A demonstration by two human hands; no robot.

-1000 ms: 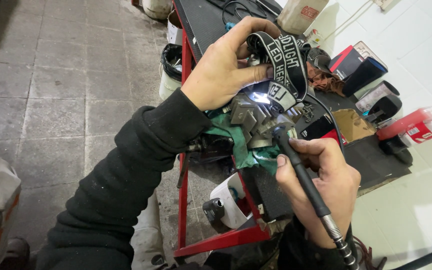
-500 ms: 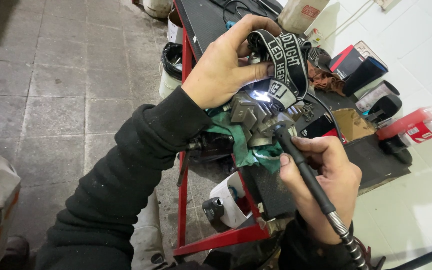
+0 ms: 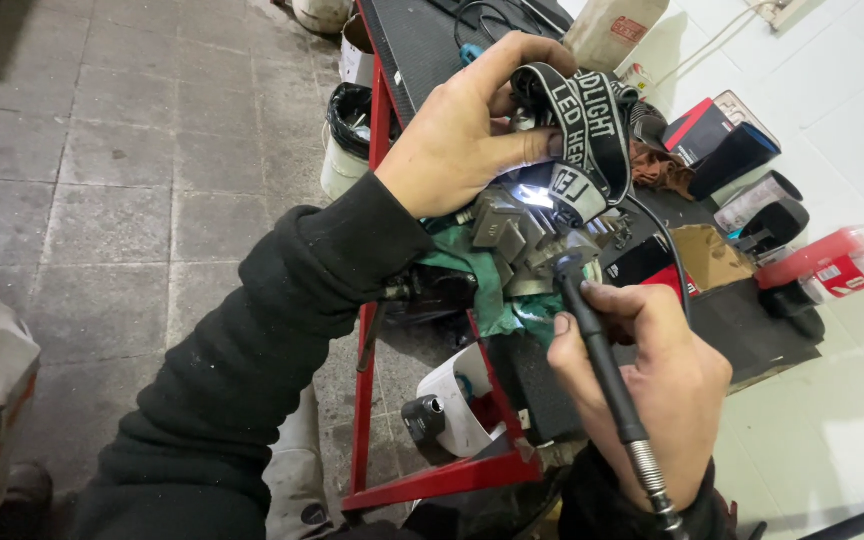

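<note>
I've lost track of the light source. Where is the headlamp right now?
In the head view the headlamp sits upper centre, gripped in the left hand, its lit end just above the metal part on the green cloth.

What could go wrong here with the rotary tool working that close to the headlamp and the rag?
1. The headlamp strap dangles by the tip of the rotary tool handpiece and might catch in it.
2. The green rag under the metal part lies close enough to snag.
3. The left hand holds the lamp just above the work, so a slip by the right hand could hit its fingers.
</note>
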